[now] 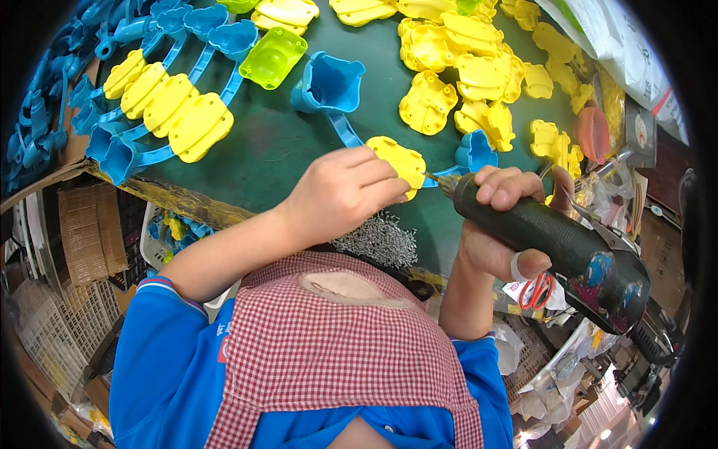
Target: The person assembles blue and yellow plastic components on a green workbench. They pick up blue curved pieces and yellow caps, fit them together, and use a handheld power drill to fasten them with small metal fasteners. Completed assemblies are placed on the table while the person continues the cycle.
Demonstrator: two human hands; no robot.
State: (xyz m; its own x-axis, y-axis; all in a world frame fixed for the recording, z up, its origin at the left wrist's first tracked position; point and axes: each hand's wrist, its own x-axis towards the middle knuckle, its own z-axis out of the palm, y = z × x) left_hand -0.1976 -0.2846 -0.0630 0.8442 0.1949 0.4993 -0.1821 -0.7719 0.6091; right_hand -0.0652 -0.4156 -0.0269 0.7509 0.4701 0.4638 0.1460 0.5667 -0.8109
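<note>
My right hand [497, 217] is wrapped round a thick black electric screwdriver [553, 239] with worn, paint-marked sides. Its bit points left and meets the right edge of a yellow plastic piece [398, 161]. That piece sits on a blue plastic toy part, whose cup-shaped ends [333, 84] [476, 152] show to either side of it. My left hand [345, 191] is closed at the yellow piece's left and lower edge, with the fingertips partly hidden. Just below lies a heap of small silvery screws [380, 239], close against my apron.
At the left, several blue parts with yellow pieces [168, 105] on them stand in a row. Loose yellow pieces [471, 60] are heaped at the far right, near a white plastic bag [621, 52]. A lime-green piece [274, 57] lies farther back. Red-handled scissors [536, 292] are at the right edge.
</note>
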